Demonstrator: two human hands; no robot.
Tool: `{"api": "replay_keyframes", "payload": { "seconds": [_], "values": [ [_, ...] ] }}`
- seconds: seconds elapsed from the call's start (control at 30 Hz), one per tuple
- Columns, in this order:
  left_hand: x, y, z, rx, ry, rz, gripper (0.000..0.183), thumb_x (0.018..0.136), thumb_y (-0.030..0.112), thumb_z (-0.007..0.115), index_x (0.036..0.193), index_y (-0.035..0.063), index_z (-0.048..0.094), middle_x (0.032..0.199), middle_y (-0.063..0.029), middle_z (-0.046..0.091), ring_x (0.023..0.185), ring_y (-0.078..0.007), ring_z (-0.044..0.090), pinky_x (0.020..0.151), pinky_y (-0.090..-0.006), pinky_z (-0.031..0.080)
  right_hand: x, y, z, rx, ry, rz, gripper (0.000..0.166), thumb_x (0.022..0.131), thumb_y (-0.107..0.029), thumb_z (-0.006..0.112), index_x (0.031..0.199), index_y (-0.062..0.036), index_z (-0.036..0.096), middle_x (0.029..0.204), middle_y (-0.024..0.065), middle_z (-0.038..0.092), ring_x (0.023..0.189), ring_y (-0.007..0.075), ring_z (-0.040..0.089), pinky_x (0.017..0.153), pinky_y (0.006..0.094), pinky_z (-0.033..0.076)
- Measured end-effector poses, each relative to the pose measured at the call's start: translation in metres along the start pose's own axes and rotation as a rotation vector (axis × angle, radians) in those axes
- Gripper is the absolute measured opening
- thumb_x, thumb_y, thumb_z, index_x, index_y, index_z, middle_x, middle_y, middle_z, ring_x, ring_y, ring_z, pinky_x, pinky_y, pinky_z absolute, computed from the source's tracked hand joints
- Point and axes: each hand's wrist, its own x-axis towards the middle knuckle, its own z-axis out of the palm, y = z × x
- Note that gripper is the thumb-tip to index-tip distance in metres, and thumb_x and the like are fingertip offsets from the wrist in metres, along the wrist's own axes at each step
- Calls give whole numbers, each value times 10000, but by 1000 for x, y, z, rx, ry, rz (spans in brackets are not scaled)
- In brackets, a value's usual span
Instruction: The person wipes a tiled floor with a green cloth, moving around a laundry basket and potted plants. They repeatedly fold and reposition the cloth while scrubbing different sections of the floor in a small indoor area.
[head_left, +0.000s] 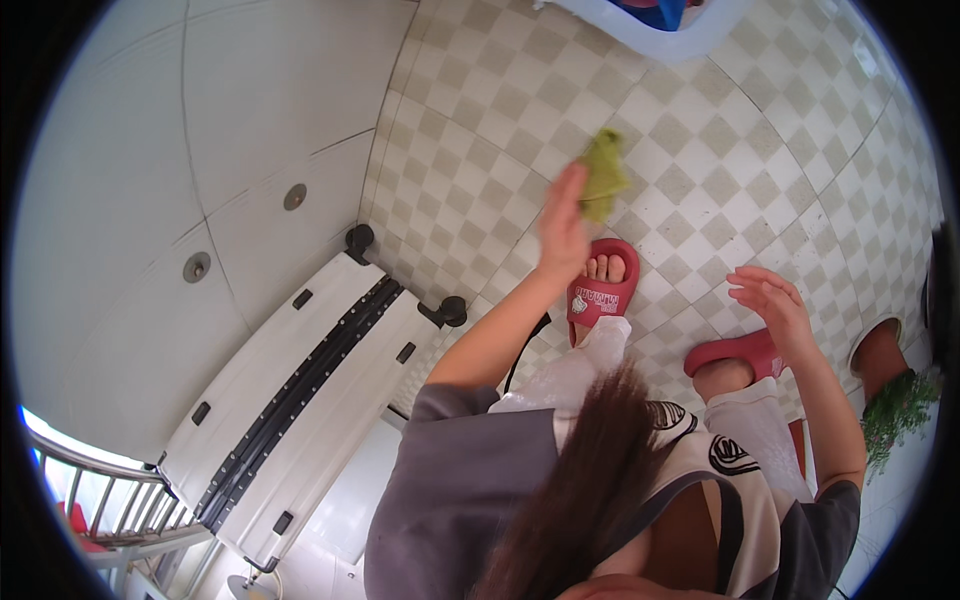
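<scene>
A crumpled yellow-green cloth (604, 176) shows beside the fingers of my left hand (564, 225), over the tiled floor in front of my left foot. Both hand and cloth are blurred; the cloth's edge runs behind the fingers, which appear to grip it, and the thumb is hidden. My right hand (772, 304) hangs above my right foot with loosely bent fingers apart and nothing in them. On my feet are a red slipper (604, 296) at the left and another red slipper (731, 349), partly covered by my right hand and trouser leg.
A white wheeled suitcase (300, 405) stands at the left, by a pale tiled wall (277, 82) with round metal fittings. A whitish plastic tub (660, 46) holding blue fabric stands ahead. At the right is a potted plant (900, 409). Metal railings (127, 502) curve at lower left.
</scene>
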Motion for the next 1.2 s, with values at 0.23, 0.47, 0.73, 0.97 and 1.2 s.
{"api": "replay_keyframes", "payload": {
  "seconds": [0.23,0.47,0.73,0.97,1.2],
  "values": [
    [-51,-93,-163,352,705,-341,473,959,-21,359,1429,18,397,1444,-170,423,1304,-285,444,1084,-370,349,5,-3,10,13,-31,-10,408,955,-265,492,1249,8,570,1220,141,634,1106,223,606,999,346,413],
    [-37,-227,-297,198,1007,-975,459,931,39,431,1390,17,445,1394,-136,478,1160,-309,525,982,-369,422,2,-15,7,-69,44,-8,403,953,-260,491,1251,-2,571,1219,139,634,1104,211,605,996,341,410],
    [69,-188,-189,703,762,-624,581,811,36,449,1391,45,470,1455,-212,410,1295,-349,465,1077,-379,381,-6,5,4,-6,55,19,399,947,-266,498,1246,-14,578,1211,122,638,1082,206,609,981,331,416],
    [197,-134,-85,607,465,82,580,741,-64,467,1301,56,562,1403,-193,481,1305,-360,443,1081,-393,371,-2,0,10,-35,7,42,404,944,-294,517,1227,-17,595,1207,122,641,1085,211,605,984,340,417],
    [245,-102,-41,646,195,105,469,743,-48,491,1179,51,631,1310,-174,562,1239,-363,497,1009,-427,434,-4,-7,-6,15,42,-63,388,957,-266,505,1228,-1,591,1208,132,639,1095,217,603,1000,349,414]
  ]
}}
